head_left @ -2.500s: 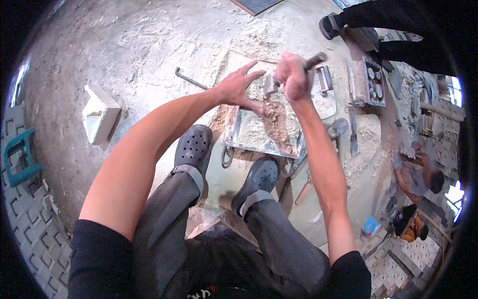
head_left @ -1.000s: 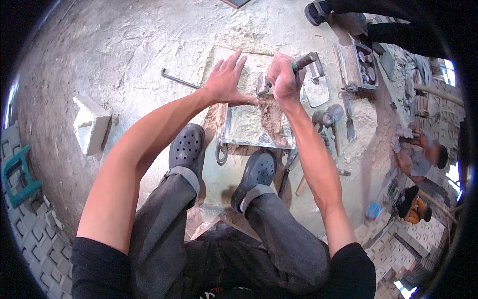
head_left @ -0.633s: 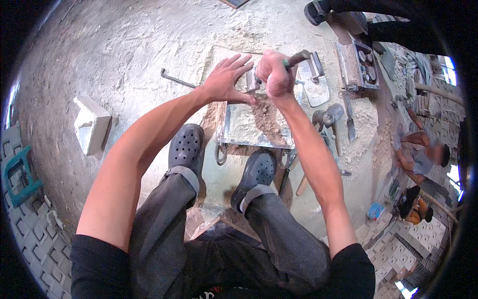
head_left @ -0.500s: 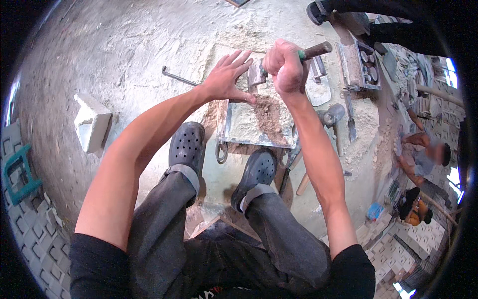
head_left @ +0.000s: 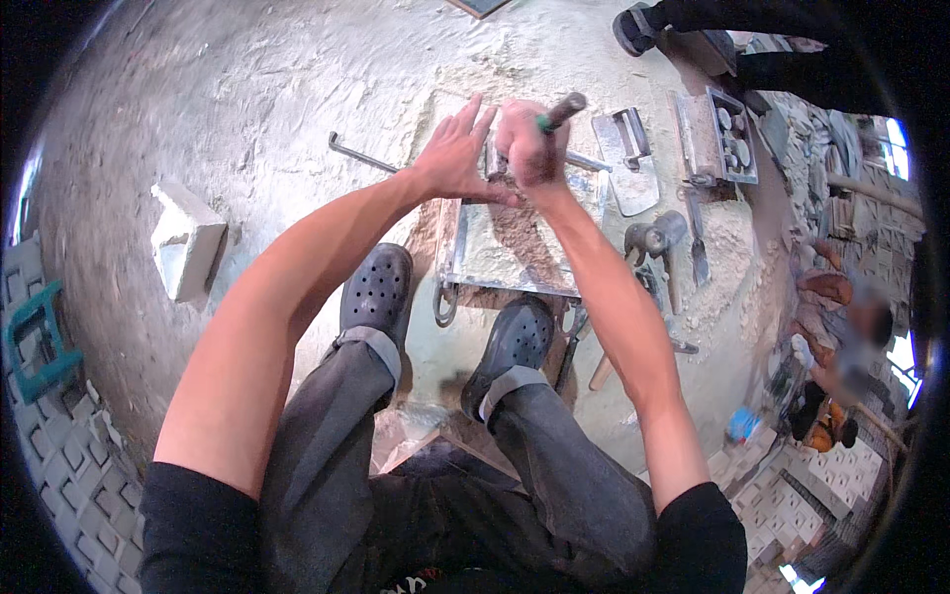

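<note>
A square metal frame [head_left: 510,287] lies on the floor in front of my shoes, with pale powder and a brown streak on its surface. My left hand [head_left: 457,158] is flat over its far left part, fingers stretched and thumb pointing right. My right hand [head_left: 529,144] is closed in a fist around a hand tool with a dark round handle [head_left: 566,109] and a green band. The tool's blocky, brownish metal head [head_left: 496,160] shows between my two hands, low over the powder; its exact kind is unclear. My fist hides the middle of it.
Right of the frame lie a plastering trowel [head_left: 627,163], a hammer-like tool [head_left: 658,236] and a narrow spatula [head_left: 699,243]. Beyond stands a metal mould box [head_left: 727,139]. A bent rod [head_left: 361,153] and a white block [head_left: 188,243] lie left. Another person's shoe [head_left: 633,30] is at the far right.
My right hand has moved left, closer to my left hand, and the tool's handle now tilts more upward. The trowel on the right shows more fully. My left hand stays nearly in place.
</note>
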Available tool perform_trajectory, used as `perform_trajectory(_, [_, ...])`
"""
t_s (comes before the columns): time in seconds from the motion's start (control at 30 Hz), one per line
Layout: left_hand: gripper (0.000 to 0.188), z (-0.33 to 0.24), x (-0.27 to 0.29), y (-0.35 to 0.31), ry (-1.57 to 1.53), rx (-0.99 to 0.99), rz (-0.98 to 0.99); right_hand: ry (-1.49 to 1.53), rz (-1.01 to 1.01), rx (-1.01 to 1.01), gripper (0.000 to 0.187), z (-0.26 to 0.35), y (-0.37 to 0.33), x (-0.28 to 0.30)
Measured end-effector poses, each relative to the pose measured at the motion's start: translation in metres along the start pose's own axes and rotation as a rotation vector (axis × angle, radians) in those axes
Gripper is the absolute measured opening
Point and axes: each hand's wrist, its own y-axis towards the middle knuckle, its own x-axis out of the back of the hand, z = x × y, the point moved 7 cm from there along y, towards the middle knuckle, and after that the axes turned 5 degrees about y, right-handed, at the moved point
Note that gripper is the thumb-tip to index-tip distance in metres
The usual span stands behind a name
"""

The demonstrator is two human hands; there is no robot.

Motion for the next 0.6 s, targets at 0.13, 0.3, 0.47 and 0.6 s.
perform_trajectory(0.13, [0.158,0.001,-0.005,-0.005,0.006,0.006,0.001,0.016,-0.01,-0.07,0.04,0.007,0.008,0.003])
perform_trajectory(0.3, [0.164,0.005,-0.003,0.002,-0.013,-0.016,-0.037,-0.049,0.02,0.069,0.041,-0.003,0.0,-0.004])
perform_trajectory(0.47, [0.163,-0.004,-0.002,-0.008,0.148,0.109,0.019,0.141,-0.134,-0.194,0.039,0.002,0.015,0.025])
perform_trajectory(0.6, [0.157,-0.019,0.009,-0.002,0.263,0.114,0.012,0.312,-0.152,-0.156,0.04,0.019,0.027,0.048])
